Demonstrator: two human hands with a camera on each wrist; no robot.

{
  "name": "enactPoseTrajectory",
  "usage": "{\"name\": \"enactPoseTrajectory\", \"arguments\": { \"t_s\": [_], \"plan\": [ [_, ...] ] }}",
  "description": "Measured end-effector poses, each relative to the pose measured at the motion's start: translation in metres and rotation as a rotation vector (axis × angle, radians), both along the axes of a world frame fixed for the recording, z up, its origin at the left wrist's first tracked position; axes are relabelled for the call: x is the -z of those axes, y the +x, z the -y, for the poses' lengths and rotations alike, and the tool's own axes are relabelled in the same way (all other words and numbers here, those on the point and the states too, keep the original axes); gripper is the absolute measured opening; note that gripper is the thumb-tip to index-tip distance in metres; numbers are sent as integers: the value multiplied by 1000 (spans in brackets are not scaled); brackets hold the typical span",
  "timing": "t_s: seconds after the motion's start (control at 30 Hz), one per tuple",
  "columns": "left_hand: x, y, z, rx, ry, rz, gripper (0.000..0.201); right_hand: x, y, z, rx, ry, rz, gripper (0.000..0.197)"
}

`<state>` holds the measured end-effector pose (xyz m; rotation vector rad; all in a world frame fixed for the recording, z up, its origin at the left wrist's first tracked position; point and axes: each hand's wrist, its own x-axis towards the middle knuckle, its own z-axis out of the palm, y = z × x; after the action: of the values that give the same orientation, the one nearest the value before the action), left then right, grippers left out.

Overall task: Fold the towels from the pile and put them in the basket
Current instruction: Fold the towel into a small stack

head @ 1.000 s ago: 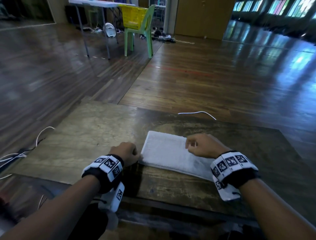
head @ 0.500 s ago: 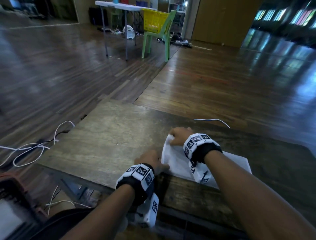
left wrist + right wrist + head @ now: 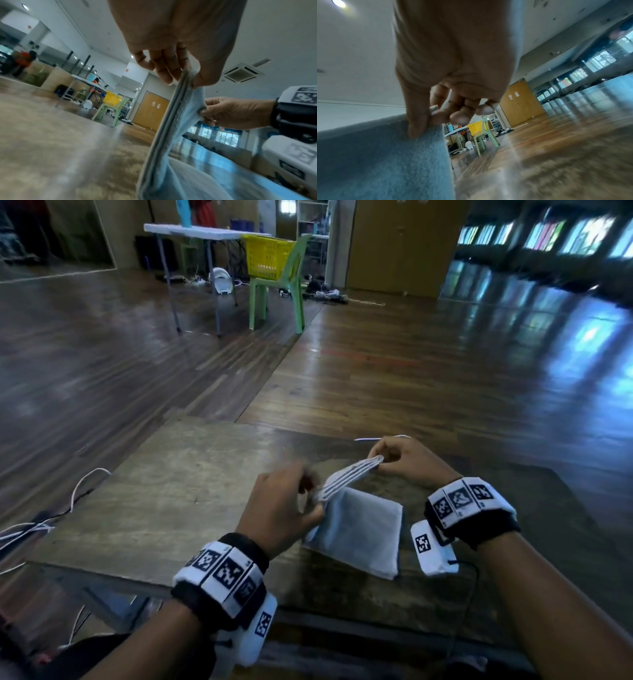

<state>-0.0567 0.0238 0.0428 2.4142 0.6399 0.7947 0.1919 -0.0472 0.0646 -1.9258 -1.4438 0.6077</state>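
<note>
A pale grey-blue folded towel (image 3: 363,532) hangs over the near part of the wooden table (image 3: 178,491), its stacked top edge lifted and its lower part trailing onto the wood. My left hand (image 3: 308,494) pinches the near end of that edge. My right hand (image 3: 385,458) pinches the far end. The left wrist view shows the layered towel (image 3: 171,121) edge-on between thumb and fingers of the left hand (image 3: 187,75). In the right wrist view the right hand (image 3: 428,119) grips the towel (image 3: 382,159) at its corner. A yellow basket (image 3: 269,256) sits far off on a green chair.
The green chair (image 3: 277,292) and a white folding table (image 3: 195,232) stand across the wooden floor. White cables (image 3: 78,491) lie on the floor left of the table. A thin white cord (image 3: 368,438) lies at the table's far edge.
The towel lay flat on the table a second ago. The right hand carried one end over to the left, and now both hands pinch the stacked edge and lift it.
</note>
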Motion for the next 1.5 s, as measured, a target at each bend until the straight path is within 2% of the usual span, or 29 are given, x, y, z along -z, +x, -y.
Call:
{"name": "enactPoseTrajectory", "arguments": {
  "t_s": [0.13, 0.27, 0.33, 0.53, 0.67, 0.77, 0.8, 0.87, 0.93, 0.97, 1.07, 1.13, 1.23, 1.3, 1.37, 1.43, 1.5],
  "plan": [
    [23, 28, 24, 93, 80, -124, 20, 38, 21, 13, 46, -155, -128, 26],
    [42, 47, 43, 147, 164, -262, 23, 62, 34, 22, 177, -271, -195, 17],
    [48, 55, 51, 191, 192, -277, 21, 68, 39, 25, 199, -260, -191, 12],
    [64, 78, 61, 213, 255, -343, 19, 72, 48, 21, 268, -159, -221, 20],
    [73, 89, 63, 250, 292, -408, 21, 82, 52, 17, 306, -144, -157, 21],
    [71, 93, 62, 318, 232, -450, 22, 92, 53, 18, 310, -161, -48, 13],
    [69, 93, 58, 346, 163, -448, 22, 94, 53, 19, 316, -162, -19, 7],
    [60, 90, 45, 378, -28, -443, 27, 93, 51, 20, 342, -150, 39, 9],
    [53, 90, 23, 338, -102, -414, 29, 87, 48, 21, 377, -141, 70, 3],
    [50, 89, 10, 295, -68, -412, 26, 83, 46, 21, 380, -151, 107, 9],
    [49, 87, -23, 155, 162, -521, 21, 68, 33, 29, 230, -225, 300, 24],
    [57, 84, -39, 138, 248, -603, 30, 59, 20, 40, 30, -293, 378, 36],
    [67, 83, -48, 182, 245, -676, 42, 54, -5, 60, -277, -448, 336, 47],
    [68, 84, -49, 202, 258, -726, 46, 53, -13, 71, -391, -542, 330, 50],
    [60, 85, -48, 207, 324, -770, 48, 49, -8, 75, -374, -600, 427, 50],
    [48, 86, -43, 201, 417, -828, 39, 43, -1, 74, -277, -624, 533, 50],
    [37, 86, -35, 204, 429, -889, 42, 43, 7, 71, -195, -619, 583, 48]
  ]
}}
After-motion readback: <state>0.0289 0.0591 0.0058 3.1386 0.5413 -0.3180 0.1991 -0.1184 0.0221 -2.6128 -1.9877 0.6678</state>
